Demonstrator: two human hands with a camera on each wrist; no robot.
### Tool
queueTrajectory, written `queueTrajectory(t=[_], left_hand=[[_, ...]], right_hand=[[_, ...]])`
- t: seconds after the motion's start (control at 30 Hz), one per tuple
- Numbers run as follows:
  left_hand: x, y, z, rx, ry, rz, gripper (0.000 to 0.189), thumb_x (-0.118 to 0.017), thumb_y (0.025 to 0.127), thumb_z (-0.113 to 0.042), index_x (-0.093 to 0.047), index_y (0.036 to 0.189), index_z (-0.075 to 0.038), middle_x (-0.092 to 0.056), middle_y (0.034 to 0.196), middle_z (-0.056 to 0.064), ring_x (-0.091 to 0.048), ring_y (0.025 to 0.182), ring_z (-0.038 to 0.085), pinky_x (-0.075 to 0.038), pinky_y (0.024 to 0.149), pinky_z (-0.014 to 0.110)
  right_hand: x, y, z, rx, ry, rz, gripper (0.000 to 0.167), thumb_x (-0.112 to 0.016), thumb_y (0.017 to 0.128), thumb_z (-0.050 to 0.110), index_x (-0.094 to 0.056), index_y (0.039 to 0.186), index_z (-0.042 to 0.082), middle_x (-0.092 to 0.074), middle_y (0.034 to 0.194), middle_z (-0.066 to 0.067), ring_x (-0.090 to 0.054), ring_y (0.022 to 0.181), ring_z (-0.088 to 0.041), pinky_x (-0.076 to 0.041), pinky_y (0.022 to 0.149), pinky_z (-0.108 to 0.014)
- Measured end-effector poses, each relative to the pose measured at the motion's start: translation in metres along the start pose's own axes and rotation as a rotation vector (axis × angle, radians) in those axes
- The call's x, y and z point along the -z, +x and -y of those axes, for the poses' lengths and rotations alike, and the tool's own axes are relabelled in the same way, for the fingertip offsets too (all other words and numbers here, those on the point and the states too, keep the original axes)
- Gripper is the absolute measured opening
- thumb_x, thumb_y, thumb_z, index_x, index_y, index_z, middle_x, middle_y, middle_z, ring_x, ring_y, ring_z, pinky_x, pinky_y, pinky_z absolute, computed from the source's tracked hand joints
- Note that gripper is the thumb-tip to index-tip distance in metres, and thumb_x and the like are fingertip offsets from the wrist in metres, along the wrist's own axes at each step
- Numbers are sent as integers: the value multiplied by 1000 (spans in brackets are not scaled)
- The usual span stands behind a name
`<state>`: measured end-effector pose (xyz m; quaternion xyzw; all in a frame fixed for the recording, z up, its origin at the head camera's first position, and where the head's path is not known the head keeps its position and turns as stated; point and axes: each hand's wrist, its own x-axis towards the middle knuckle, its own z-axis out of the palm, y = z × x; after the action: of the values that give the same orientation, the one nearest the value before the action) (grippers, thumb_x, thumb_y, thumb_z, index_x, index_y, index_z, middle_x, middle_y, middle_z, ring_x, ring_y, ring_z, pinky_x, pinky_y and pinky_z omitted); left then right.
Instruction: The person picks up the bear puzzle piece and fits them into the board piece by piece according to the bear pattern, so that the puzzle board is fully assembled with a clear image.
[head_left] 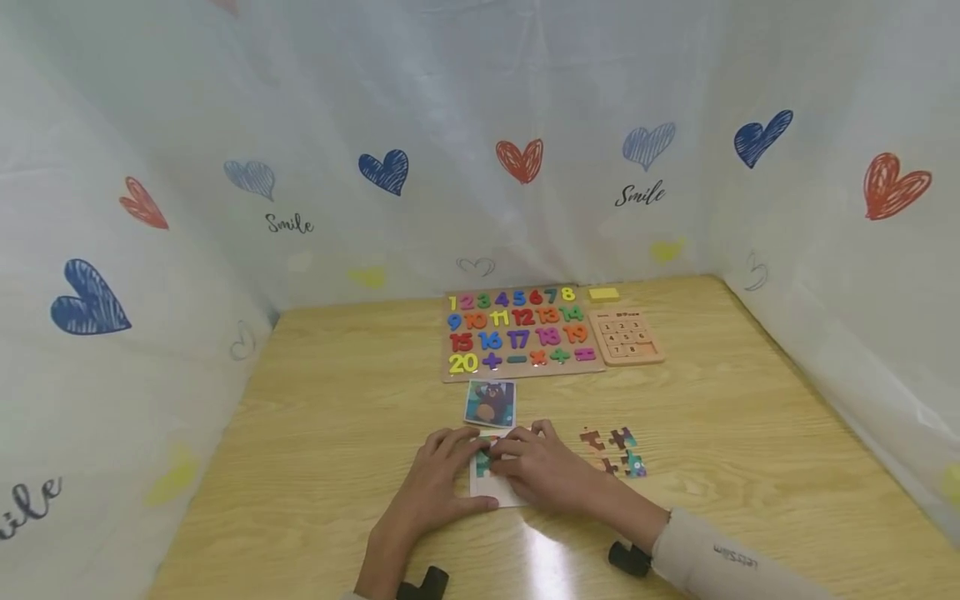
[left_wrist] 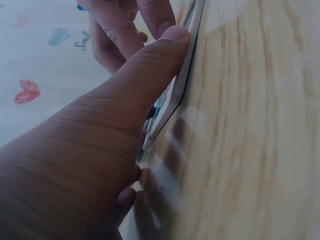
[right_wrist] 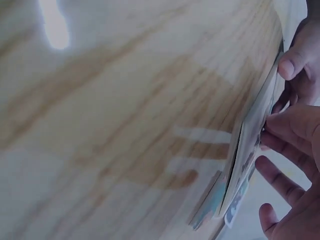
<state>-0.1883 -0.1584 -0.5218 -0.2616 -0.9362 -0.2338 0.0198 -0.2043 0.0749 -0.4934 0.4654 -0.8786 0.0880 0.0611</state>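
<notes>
A white puzzle tray (head_left: 512,498) lies on the table between both hands, with teal picture pieces (head_left: 482,468) along its left side. My left hand (head_left: 433,482) spans the tray's left side, its thumb (left_wrist: 167,42) stretched flat along the near edge and its fingertips at the far side. Over the tray's right part, my right hand (head_left: 551,473) pinches a small dark puzzle piece (right_wrist: 263,129) down at the surface between thumb and index finger; the other fingers are spread. Most of the piece is hidden. Just beyond the tray is a bear picture card (head_left: 491,403).
Several loose puzzle pieces (head_left: 635,465) lie right of the tray, beside the right forearm. Farther back sit a colourful number board (head_left: 517,329), a wooden sliding number puzzle (head_left: 627,337) and a yellow block (head_left: 603,294). A white curtain (head_left: 450,100) printed with hearts surrounds the table.
</notes>
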Motion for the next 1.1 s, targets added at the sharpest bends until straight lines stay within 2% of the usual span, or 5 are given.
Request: queueTrajectory(t=[0.23, 0.37, 0.63, 0.87, 1.1], left_hand=[[-3, -5, 1, -33, -5, 3, 71, -68, 82, -68, -54, 138, -28, -43, 151, -2, -35, 135, 35, -32, 105, 62], [-3, -6, 0, -46, -19, -2, 62, -68, 83, -67, -58, 133, -32, -45, 149, -3, -35, 135, 36, -30, 105, 64], [-1, -3, -1, -33, -25, -2, 52, -68, 82, -67, -64, 124, -37, -46, 148, -4, -35, 135, 35, -27, 107, 64], [1, -4, -1, -38, -27, -3, 53, -70, 82, -65, -65, 125, -34, -47, 148, -3, -35, 135, 34, -26, 107, 63], [-1, -4, 0, -38, -31, -5, 55, -70, 82, -65, -64, 126, -34, -47, 148, -4, -34, 136, 34, -26, 107, 63]], right_hand=[[9, -10, -8, -54, 100, -31, 26, -66, 95, 17, -73, 120, 18, -66, 126, 4, -55, 118, -18, -37, 94, -50], [24, -26, -21, -119, 175, -107, 21, -69, 93, 12, -74, 114, 12, -67, 119, 1, -55, 115, -19, -36, 93, -50], [41, -63, -61, -187, 152, -255, 17, -74, 87, 7, -76, 104, 11, -69, 109, 1, -60, 105, -21, -35, 82, -45], [43, -86, -80, -262, 100, -236, 21, -79, 84, 9, -75, 105, 13, -68, 110, 0, -60, 106, -24, -36, 86, -51], [38, -94, -87, -290, 108, -174, 26, -81, 82, 11, -74, 107, 12, -68, 110, -1, -60, 106, -24, -35, 84, -50]])
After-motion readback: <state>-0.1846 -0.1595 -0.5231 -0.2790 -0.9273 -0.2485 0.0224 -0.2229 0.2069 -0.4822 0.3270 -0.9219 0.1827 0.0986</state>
